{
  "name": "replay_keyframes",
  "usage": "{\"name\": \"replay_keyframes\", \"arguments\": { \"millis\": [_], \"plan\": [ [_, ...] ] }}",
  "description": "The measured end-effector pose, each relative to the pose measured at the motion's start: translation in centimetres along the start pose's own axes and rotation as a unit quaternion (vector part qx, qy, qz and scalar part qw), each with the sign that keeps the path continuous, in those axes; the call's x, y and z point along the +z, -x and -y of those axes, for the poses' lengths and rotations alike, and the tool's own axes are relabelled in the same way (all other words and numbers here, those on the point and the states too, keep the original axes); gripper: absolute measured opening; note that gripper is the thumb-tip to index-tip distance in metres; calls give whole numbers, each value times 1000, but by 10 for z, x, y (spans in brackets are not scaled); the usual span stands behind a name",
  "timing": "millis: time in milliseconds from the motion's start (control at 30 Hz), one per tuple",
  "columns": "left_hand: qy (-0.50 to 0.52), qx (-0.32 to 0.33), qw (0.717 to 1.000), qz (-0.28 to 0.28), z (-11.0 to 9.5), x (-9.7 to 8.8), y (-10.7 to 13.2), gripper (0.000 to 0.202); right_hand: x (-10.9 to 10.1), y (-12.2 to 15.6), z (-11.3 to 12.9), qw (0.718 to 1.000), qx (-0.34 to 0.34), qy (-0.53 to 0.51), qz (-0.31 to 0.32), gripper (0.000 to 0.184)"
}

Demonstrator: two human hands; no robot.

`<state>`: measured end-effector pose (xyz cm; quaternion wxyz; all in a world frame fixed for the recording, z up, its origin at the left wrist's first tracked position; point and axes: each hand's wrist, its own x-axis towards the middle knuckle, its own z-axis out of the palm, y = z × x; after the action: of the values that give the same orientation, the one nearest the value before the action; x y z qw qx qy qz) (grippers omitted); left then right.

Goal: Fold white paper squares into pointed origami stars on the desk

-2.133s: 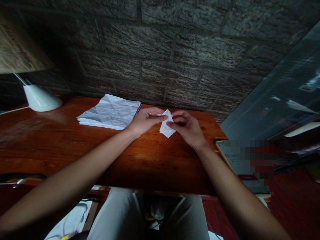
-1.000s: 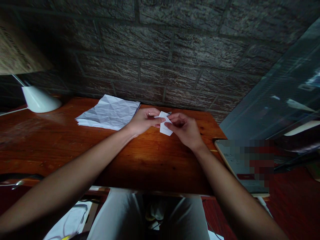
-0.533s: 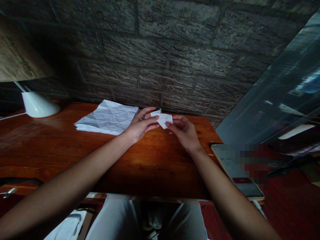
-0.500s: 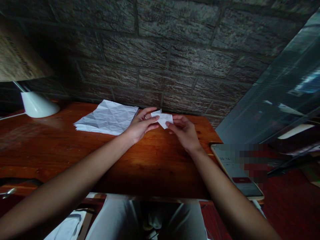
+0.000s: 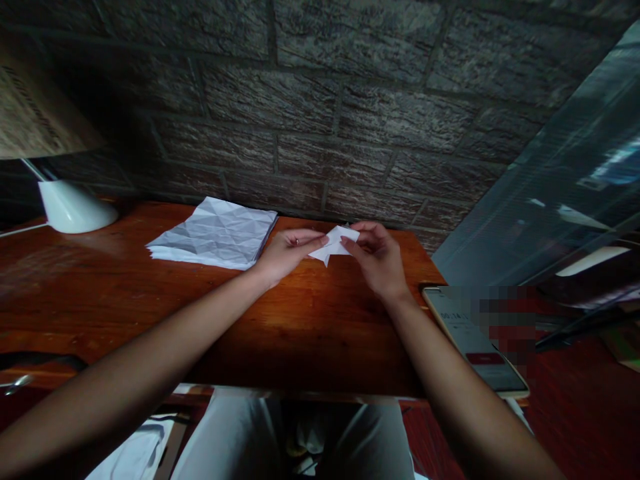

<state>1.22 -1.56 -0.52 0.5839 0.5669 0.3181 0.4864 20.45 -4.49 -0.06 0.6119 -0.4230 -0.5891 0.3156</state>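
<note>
A small folded white paper piece (image 5: 335, 243) is held just above the wooden table (image 5: 150, 313) near its far edge. My left hand (image 5: 287, 253), with a ring on one finger, pinches the paper's left side. My right hand (image 5: 379, 259) pinches its right side, fingers curled over the top edge. Both hands are closed on the paper. To the left of my left hand lies a stack of creased white sheets (image 5: 213, 233), flat on the table and not touched.
A white lamp base (image 5: 75, 207) stands at the table's far left under a shade (image 5: 30, 113). A phone (image 5: 477, 340) lies at the table's right edge. A stone-pattern wall (image 5: 325, 100) rises right behind the table. My knees show below the front edge.
The folded paper has turned between my fingers from hanging downward to lying more sideways. Both hands have shifted slightly to the right. My head tilted a little.
</note>
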Motion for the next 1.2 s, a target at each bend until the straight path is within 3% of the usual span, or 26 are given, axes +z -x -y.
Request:
{"name": "replay_keyframes", "arguments": {
  "millis": [433,1200],
  "plan": [
    [144,-151,978,13,-5,0,-1,32,1,3,3,999,33,30,3,26],
    [111,-79,990,-32,0,7,0,29,5,9,8,995,-26,101,1,26]
  ]
}}
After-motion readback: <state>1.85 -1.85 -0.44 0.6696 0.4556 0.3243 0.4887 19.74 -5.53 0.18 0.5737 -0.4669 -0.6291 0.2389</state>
